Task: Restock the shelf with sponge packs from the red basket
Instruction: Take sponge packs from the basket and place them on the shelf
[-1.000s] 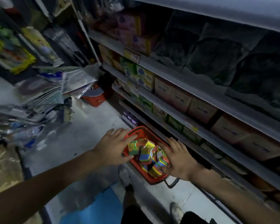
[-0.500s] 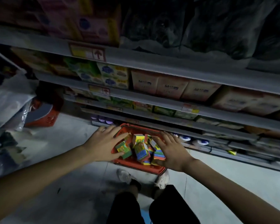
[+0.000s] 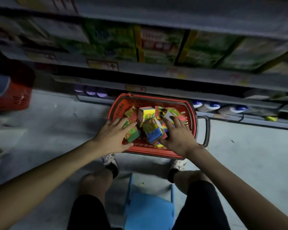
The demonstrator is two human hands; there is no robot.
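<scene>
Over red basket [image 3: 148,150]: our left hand [image 3: 114,136], right hand [image 3: 179,137] spread flat on sponge packs [image 3: 152,130], nothing gripped. Pick-up step, probably; next we grasp.

Blue stool [image 3: 150,211] on floor [image 3: 65,123]; purple-capped bottles [image 3: 91,92] left; blue-capped bottles [image 3: 212,105] right; green boxes [image 3: 110,42] above.

The shelf boxes [image 3: 158,45] overhead are smeared by motion and their print cannot be read. The price tags [image 3: 103,65] on the shelf edge are just as blurred. A second basket [image 3: 12,90] is cut off by the left edge. In the red basket [image 3: 156,151], the left hand [image 3: 112,137] partly covers a sponge pack [image 3: 132,136]. The right hand [image 3: 179,138] hides other packs and part of the near rim. The blue stool [image 3: 150,211] runs off the bottom edge. Of the bottles [image 3: 211,105] on the lowest shelf, only the caps show.
</scene>
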